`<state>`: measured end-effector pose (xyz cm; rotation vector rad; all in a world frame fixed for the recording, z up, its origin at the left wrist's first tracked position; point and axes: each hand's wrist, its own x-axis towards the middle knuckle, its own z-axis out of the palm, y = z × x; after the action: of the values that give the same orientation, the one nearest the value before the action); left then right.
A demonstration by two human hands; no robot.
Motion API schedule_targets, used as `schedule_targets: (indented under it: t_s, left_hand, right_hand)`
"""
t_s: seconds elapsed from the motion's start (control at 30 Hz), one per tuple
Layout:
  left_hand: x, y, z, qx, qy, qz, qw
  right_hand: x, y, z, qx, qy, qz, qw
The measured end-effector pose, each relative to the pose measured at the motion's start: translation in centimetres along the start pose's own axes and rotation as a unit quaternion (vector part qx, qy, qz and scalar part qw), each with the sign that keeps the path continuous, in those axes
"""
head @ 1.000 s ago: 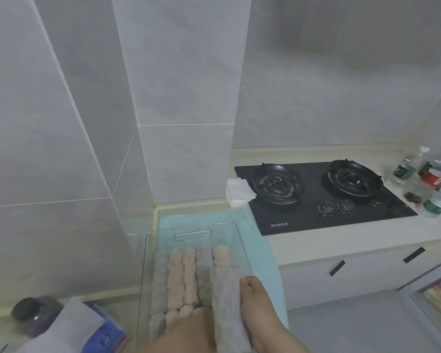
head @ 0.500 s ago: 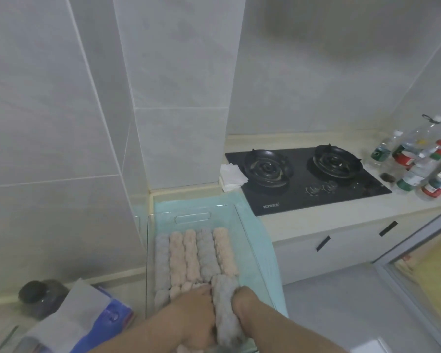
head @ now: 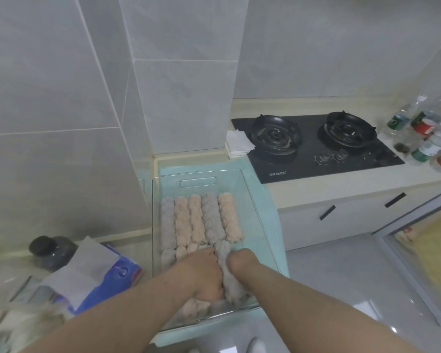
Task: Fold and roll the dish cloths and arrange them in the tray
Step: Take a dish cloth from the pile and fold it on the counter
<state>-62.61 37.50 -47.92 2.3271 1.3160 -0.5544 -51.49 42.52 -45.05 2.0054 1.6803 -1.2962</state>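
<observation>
A pale table [head: 316,194] runs along the tiled wall and carries everything. A black two-burner hob [head: 367,159] is set into it, beyond and to the right of the tray. A teal mat [head: 267,200] lies under the tray and shows past its far and right edges. The clear tray [head: 197,181] sits on that mat, close to the wall corner. Inside the tray, grey and peach rolled dish cloths [head: 196,217] lie side by side in a far row, with the ends of more rolls showing in a near row.

Both hands are in the tray's near half. The left hand [head: 204,272] has its fingers curled against the left side of a grey roll [head: 229,284]. The right hand [head: 241,261], fingers bent down, holds the right side, so the roll is squeezed between them at the right end of the near row.

Left of the tray lie a blue tissue pack [head: 112,276] and a dark jar [head: 49,248]. Far right of the tray stand plastic bottles [head: 428,138]. A folded white paper [head: 238,143] lies just beyond the tray.
</observation>
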Motion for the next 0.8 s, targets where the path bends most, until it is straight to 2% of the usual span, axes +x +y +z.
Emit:
schedule_targets:
  t_s: [0.17,0.23,0.43,0.6,0.67,0.7,0.73,0.8]
  left_hand:
    - [-0.3,0.6,-0.5,0.053,-0.022,-0.012,0.998]
    - [-0.3,0.5,-0.6,0.044,-0.017,-0.004,0.999]
    - [-0.2,0.3,-0.5,0.039,-0.021,0.001,0.999]
    - [-0.3,0.2,-0.6,0.051,-0.018,0.008,0.999]
    - [-0.6,0.2,-0.5,0.043,-0.014,0.010,0.999]
    - [-0.7,0.2,-0.4,0.038,-0.013,0.009,0.999]
    - [-0.8,0.1,-0.3,0.036,-0.014,0.008,0.999]
    - [-0.7,0.0,-0.1,0.040,-0.011,0.009,0.999]
  right_hand:
    - [-1.7,0.0,-0.9,0.054,-0.095,0.001,0.994]
    - [-1.9,0.6,-0.9,-0.013,-0.120,-0.011,0.993]
    - [-1.9,1.2,-0.1,-0.044,-0.089,-0.012,0.995]
    - [-1.4,2.0,0.5,-0.064,-0.017,-0.026,0.997]
    - [-1.7,1.3,0.7,-0.112,-0.031,-0.046,0.992]
    - [-1.5,1.2,0.8,-0.144,-0.066,-0.054,0.986]
    - [-1.2,1.1,0.8,-0.136,-0.071,-0.047,0.987]
    - [-0.8,1.2,0.4,-0.053,-0.029,-0.027,0.998]
